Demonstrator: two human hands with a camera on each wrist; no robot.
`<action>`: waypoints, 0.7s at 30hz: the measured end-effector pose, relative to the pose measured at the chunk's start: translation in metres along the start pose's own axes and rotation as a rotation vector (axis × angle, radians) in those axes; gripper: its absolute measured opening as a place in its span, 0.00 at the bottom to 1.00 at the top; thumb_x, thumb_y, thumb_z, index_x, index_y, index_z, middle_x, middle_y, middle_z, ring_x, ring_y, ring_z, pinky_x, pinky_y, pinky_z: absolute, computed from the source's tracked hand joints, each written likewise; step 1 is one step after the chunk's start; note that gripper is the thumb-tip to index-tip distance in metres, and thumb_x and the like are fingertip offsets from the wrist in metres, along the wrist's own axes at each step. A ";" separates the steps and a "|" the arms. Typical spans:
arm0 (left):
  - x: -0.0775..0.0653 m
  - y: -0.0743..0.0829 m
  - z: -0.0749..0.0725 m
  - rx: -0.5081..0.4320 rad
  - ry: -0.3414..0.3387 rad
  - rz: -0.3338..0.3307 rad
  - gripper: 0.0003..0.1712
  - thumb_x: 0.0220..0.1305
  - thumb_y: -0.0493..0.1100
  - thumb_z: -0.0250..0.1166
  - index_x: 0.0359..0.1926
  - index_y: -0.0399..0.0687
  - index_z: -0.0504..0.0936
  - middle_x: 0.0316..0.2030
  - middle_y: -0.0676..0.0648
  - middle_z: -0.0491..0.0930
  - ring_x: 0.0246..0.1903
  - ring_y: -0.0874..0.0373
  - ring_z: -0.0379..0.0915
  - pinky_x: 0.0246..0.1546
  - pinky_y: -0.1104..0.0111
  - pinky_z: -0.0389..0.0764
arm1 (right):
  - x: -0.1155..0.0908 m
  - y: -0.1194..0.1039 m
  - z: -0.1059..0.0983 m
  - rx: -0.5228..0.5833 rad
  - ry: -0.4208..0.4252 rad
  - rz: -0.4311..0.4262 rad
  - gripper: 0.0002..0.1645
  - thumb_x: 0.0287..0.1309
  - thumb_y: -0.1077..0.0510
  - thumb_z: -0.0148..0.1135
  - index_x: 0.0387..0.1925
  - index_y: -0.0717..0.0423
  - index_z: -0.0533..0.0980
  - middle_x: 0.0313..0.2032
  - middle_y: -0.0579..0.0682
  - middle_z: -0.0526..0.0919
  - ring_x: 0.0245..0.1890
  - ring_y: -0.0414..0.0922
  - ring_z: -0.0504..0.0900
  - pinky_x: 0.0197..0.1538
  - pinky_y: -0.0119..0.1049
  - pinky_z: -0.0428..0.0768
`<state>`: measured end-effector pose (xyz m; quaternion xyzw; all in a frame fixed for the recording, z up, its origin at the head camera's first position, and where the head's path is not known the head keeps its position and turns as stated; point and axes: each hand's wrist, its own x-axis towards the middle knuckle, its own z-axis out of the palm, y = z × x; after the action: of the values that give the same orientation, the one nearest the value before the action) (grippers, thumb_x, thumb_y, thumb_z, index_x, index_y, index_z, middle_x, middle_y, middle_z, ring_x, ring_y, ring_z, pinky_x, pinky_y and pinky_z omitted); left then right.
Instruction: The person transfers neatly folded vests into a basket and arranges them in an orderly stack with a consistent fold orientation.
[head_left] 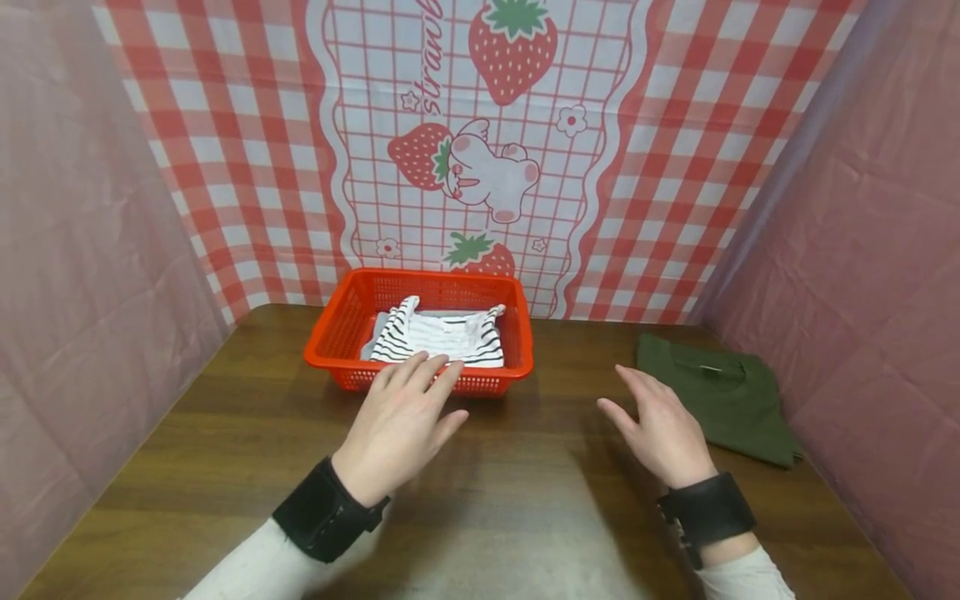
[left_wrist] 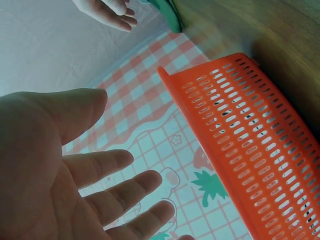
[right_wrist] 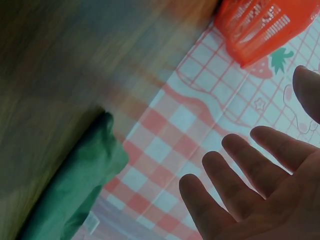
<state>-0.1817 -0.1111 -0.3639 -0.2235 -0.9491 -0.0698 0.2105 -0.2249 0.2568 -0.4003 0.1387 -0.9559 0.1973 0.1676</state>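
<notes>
My left hand (head_left: pixel 401 429) hovers in front of the red plastic basket (head_left: pixel 318 342), its fingers extended and holding nothing. Inside the basket lies a folded white garment with black stripes (head_left: pixel 442 337), on top of a grey cloth (head_left: pixel 369 348). My right hand (head_left: pixel 663 433) is held over the table just left of a folded dark green shirt (head_left: pixel 727 400), with fingers spread and nothing in them. In the left wrist view the perforated basket wall (left_wrist: pixel 240 135) stands beyond the fingers. The right wrist view shows the green shirt (right_wrist: pixel 80 185) apart from the right hand (right_wrist: pixel 260 185).
The brown wooden table (head_left: pixel 510 500) carries the basket at the back and the shirt at the right. Behind it hangs a red checked cloth with strawberries (head_left: pixel 513 50). Pinkish cloth walls (head_left: pixel 90 250) close off both sides.
</notes>
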 end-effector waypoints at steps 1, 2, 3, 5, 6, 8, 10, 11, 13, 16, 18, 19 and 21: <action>0.000 0.000 0.000 0.002 0.001 0.001 0.41 0.70 0.60 0.78 0.76 0.49 0.78 0.70 0.40 0.80 0.71 0.38 0.73 0.70 0.39 0.73 | 0.000 0.001 -0.001 -0.003 -0.006 0.007 0.42 0.75 0.47 0.72 0.78 0.66 0.70 0.73 0.71 0.74 0.72 0.72 0.72 0.69 0.72 0.71; 0.000 0.000 0.001 0.004 0.002 0.001 0.41 0.70 0.60 0.77 0.77 0.50 0.78 0.71 0.40 0.80 0.71 0.38 0.73 0.70 0.39 0.73 | 0.000 0.003 -0.001 -0.009 -0.013 0.015 0.42 0.75 0.48 0.72 0.78 0.66 0.70 0.73 0.71 0.74 0.73 0.72 0.71 0.69 0.72 0.70; 0.000 0.000 0.001 0.003 0.004 0.002 0.41 0.70 0.60 0.77 0.76 0.50 0.78 0.70 0.40 0.80 0.71 0.38 0.73 0.69 0.39 0.73 | 0.000 0.005 -0.002 -0.014 -0.020 0.022 0.42 0.76 0.47 0.72 0.78 0.66 0.70 0.73 0.72 0.73 0.73 0.72 0.71 0.69 0.73 0.70; 0.000 0.000 0.002 0.003 0.004 0.002 0.41 0.70 0.60 0.77 0.77 0.50 0.78 0.71 0.40 0.80 0.71 0.37 0.73 0.69 0.39 0.73 | 0.001 0.008 -0.003 -0.026 -0.031 0.036 0.42 0.76 0.47 0.71 0.79 0.67 0.69 0.74 0.72 0.72 0.73 0.73 0.70 0.70 0.73 0.69; 0.000 0.000 0.003 0.003 0.003 0.001 0.41 0.70 0.60 0.77 0.77 0.50 0.78 0.71 0.40 0.80 0.71 0.37 0.73 0.69 0.38 0.73 | 0.001 0.009 -0.004 -0.033 -0.034 0.040 0.43 0.76 0.47 0.71 0.79 0.67 0.68 0.74 0.72 0.72 0.73 0.73 0.69 0.70 0.73 0.69; 0.001 0.001 0.004 0.003 -0.004 0.000 0.41 0.70 0.60 0.77 0.77 0.50 0.78 0.71 0.40 0.79 0.72 0.37 0.73 0.69 0.39 0.73 | 0.001 0.013 -0.004 -0.040 -0.036 0.046 0.43 0.76 0.47 0.71 0.79 0.67 0.68 0.74 0.73 0.72 0.73 0.73 0.69 0.70 0.73 0.69; 0.001 0.001 0.005 0.002 -0.015 -0.001 0.41 0.70 0.60 0.77 0.77 0.50 0.78 0.71 0.40 0.79 0.72 0.37 0.72 0.70 0.39 0.72 | 0.000 0.016 -0.004 -0.047 -0.037 0.047 0.43 0.76 0.47 0.70 0.78 0.68 0.69 0.74 0.73 0.72 0.73 0.74 0.69 0.70 0.73 0.69; 0.002 0.002 0.005 0.000 -0.019 -0.001 0.42 0.69 0.60 0.77 0.77 0.50 0.77 0.71 0.40 0.79 0.72 0.38 0.72 0.70 0.39 0.72 | 0.000 0.018 -0.004 -0.051 -0.035 0.045 0.43 0.76 0.47 0.71 0.78 0.68 0.69 0.73 0.73 0.72 0.73 0.74 0.70 0.70 0.73 0.69; 0.002 0.003 0.006 -0.002 -0.031 -0.002 0.42 0.69 0.60 0.78 0.78 0.50 0.77 0.72 0.40 0.79 0.72 0.38 0.72 0.71 0.39 0.71 | 0.000 0.021 -0.004 -0.060 -0.035 0.041 0.43 0.76 0.47 0.71 0.77 0.69 0.69 0.73 0.74 0.72 0.72 0.74 0.70 0.70 0.73 0.69; 0.003 0.004 0.007 -0.008 -0.034 0.001 0.43 0.69 0.60 0.78 0.78 0.50 0.77 0.72 0.40 0.78 0.72 0.38 0.72 0.71 0.40 0.71 | 0.000 0.025 -0.004 -0.073 -0.053 0.049 0.43 0.76 0.46 0.70 0.77 0.70 0.69 0.74 0.75 0.71 0.73 0.75 0.69 0.71 0.73 0.68; 0.003 0.006 0.009 -0.009 -0.044 0.000 0.43 0.68 0.60 0.78 0.78 0.50 0.77 0.72 0.41 0.78 0.72 0.38 0.72 0.71 0.40 0.71 | 0.000 0.027 -0.004 -0.081 -0.070 0.056 0.44 0.77 0.45 0.70 0.78 0.71 0.68 0.74 0.75 0.70 0.73 0.76 0.68 0.71 0.73 0.67; 0.003 0.007 0.010 -0.008 -0.048 0.001 0.43 0.68 0.61 0.78 0.78 0.51 0.77 0.72 0.41 0.78 0.72 0.39 0.72 0.71 0.40 0.72 | 0.000 0.028 -0.004 -0.084 -0.080 0.059 0.44 0.77 0.44 0.70 0.78 0.71 0.68 0.74 0.75 0.70 0.73 0.76 0.68 0.72 0.73 0.67; 0.003 0.009 0.013 -0.006 -0.060 -0.001 0.43 0.68 0.61 0.78 0.78 0.52 0.77 0.73 0.42 0.77 0.73 0.39 0.71 0.71 0.40 0.71 | 0.001 0.031 -0.003 -0.092 -0.092 0.062 0.45 0.78 0.43 0.69 0.78 0.71 0.68 0.74 0.76 0.69 0.74 0.76 0.68 0.72 0.73 0.67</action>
<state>-0.1852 -0.0991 -0.3738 -0.2259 -0.9548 -0.0662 0.1813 -0.2349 0.2855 -0.4072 0.1103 -0.9745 0.1518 0.1233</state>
